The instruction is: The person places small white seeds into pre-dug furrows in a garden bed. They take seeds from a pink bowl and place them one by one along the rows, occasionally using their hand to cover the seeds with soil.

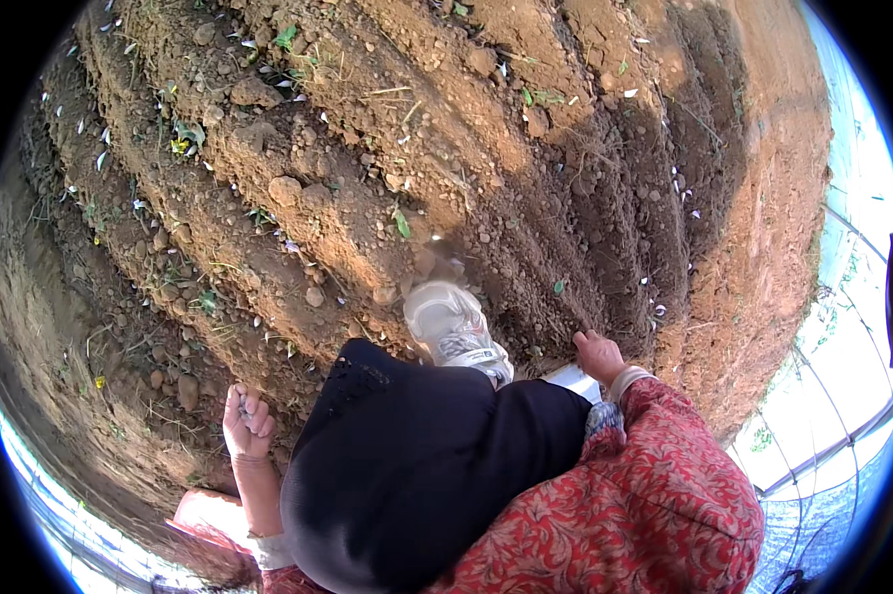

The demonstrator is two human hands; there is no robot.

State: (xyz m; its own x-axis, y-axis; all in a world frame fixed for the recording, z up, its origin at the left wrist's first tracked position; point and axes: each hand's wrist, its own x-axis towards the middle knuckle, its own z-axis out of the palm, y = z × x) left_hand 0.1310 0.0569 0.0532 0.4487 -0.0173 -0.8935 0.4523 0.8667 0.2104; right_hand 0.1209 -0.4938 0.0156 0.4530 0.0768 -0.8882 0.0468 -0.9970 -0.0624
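Observation:
My left hand (249, 421) is curled, palm up, around small pale pieces beside my dark-clothed knee. What the pieces are, I cannot tell. Low over the dark furrow soil (565, 297), my right hand (599, 356) has its fingertips together at the ground; whether something is between them is too small to tell. Several small whitish cloves or petals (660, 309) lie in the furrow to its right. A white object (574, 381) shows partly beneath my right wrist.
My pale shoe (446, 319) stands on the soil between my hands. A reddish container (212, 516) is by my left forearm. Stones (188, 391) and clods dot the ridges. Netting and thin frame bars (825, 464) border the right side.

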